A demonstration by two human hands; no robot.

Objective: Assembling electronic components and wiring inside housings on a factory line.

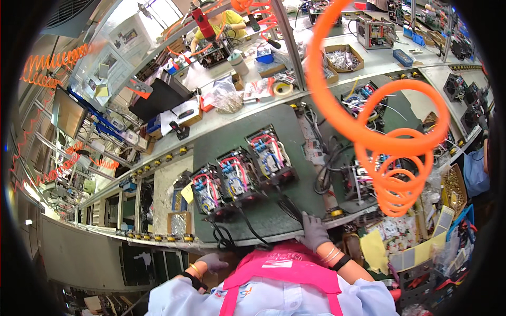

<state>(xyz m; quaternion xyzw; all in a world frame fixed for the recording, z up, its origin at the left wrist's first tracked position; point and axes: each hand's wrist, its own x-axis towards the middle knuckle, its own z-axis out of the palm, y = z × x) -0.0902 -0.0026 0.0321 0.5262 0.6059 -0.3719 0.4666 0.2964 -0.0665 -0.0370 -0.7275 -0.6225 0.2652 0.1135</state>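
My right hand, in a grey glove, rests at the front edge of the green work mat. Its fingers stretch forward beside a bundle of black cables, and I cannot tell whether they touch it. Lower and to the left, my left hand, also gloved, hangs just off the table edge with fingers loosely extended and nothing visible in them. Three open electronic units with red wires stand in a row on the mat: the left unit, middle unit and right unit. Black cables trail from them toward me.
A coiled orange air hose hangs in front at the right. More units stand beyond a bunch of black cables. Yellow sheets lie at the lower right. Across the bench, a person in yellow works near a red hanging tool.
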